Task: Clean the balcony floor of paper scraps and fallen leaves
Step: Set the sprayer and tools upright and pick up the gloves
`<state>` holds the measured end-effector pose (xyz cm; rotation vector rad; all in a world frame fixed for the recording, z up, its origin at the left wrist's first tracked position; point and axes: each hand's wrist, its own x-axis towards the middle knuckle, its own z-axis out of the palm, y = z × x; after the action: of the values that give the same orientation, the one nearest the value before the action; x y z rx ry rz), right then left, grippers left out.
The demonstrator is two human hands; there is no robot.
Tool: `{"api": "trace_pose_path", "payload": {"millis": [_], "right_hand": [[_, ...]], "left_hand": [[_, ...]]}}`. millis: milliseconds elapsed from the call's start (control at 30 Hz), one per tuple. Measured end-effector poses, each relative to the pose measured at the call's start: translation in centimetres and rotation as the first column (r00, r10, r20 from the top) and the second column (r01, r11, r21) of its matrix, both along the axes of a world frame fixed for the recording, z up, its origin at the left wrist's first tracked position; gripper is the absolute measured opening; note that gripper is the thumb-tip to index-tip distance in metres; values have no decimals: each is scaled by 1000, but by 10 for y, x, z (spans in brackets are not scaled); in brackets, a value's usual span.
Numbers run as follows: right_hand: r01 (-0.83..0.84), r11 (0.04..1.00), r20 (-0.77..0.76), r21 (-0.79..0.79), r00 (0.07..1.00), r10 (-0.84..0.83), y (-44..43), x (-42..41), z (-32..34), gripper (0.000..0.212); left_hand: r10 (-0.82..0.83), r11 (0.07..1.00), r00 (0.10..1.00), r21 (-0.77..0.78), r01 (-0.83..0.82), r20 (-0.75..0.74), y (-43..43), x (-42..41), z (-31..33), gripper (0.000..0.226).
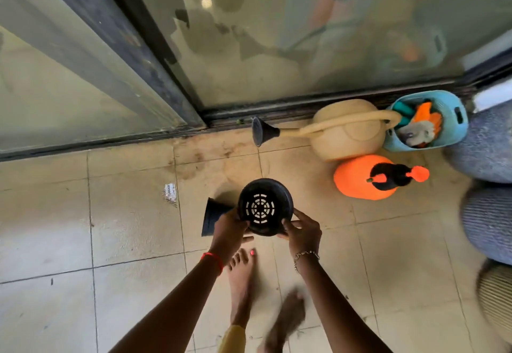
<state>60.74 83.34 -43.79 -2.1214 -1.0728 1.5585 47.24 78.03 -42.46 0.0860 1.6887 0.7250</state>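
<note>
Black plastic plant pot (pixel 265 207) held up over a beige tiled balcony floor (pixel 124 228), its round slotted drain base facing the camera. Left hand (pixel 227 229) curled round the pot's lower left rim, thumb across the front. Right hand (pixel 303 230) curled round the lower right rim in the same way. Red thread on the left wrist, chain bracelet on the right.

Second black pot (pixel 213 217) on its side just left of the held one, partly behind the left hand; unclear whether touching that hand.

Small white printed paper scrap (pixel 169 192) lying flat on the floor, left of both pots, beside a tile joint and well short of the door track. Dark stains on the tiles near the track.

Along the far edge of the floor, a sliding glass door (pixel 249 48) with a dark frame. Against the track toward the far right corner:
- cream watering can (pixel 346 133), spout and black rose pointing left
- pale blue basket (pixel 463 128) just right of the can, filled with orange and grey gloves or cloths
- orange spray bottle (pixel 360 179) with a black pump top, just in front of the can

Blurred grey ribbed cushions (pixel 487 145) along the right edge of the floor. Two bare feet (pixel 241 283) below the hands, the right one blurred.
</note>
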Motion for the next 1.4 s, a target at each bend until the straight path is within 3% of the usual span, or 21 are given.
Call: {"api": "trace_pose_path", "payload": {"millis": [200, 400, 567, 767, 1033, 1133, 1200, 1267, 1333, 1400], "right_hand": [[29, 996, -66, -85, 997, -34, 21, -35, -32, 44], [65, 984, -119, -168, 989, -85, 46, -72, -79, 48], [150, 970, -204, -190, 961, -188, 78, -108, -114, 49], [181, 973, -239, -146, 948, -212, 97, -135, -144, 50], [203, 978, -242, -53, 947, -210, 105, -149, -165, 47], [220, 967, -262, -129, 933, -248, 100, -144, -164, 38], [176, 974, -200, -144, 959, -203, 89, -138, -166, 26], [57, 997, -85, -58, 994, -62, 73, -131, -174, 22], [-135, 991, 60, -20, 989, 136, 59, -123, -177, 25], [-298, 946, 119, -129, 942, 313, 48, -114, -170, 30]], "left_hand": [[86, 996, 996, -22, -85, 32, 9, -30, -37, 22], [10, 1000, 990, 5, -9, -139, 20, -52, -66, 17], [-208, 978, 908, -57, 201, -363, 25, -66, -96, 49], [-317, 945, 825, -81, 317, -467, 5, -73, -136, 53], [-287, 958, 833, -150, 244, -473, -17, -76, -169, 73], [-244, 968, 852, -177, 180, -464, -22, -74, -173, 81], [-210, 965, 872, -235, 114, -443, -24, -71, -174, 84], [-143, 956, 901, -292, 19, -410, -27, -69, -177, 79], [-96, 947, 907, -319, -43, -409, -30, -68, -180, 62], [-110, 952, 891, -304, -33, -441, -33, -66, -181, 44]]}}
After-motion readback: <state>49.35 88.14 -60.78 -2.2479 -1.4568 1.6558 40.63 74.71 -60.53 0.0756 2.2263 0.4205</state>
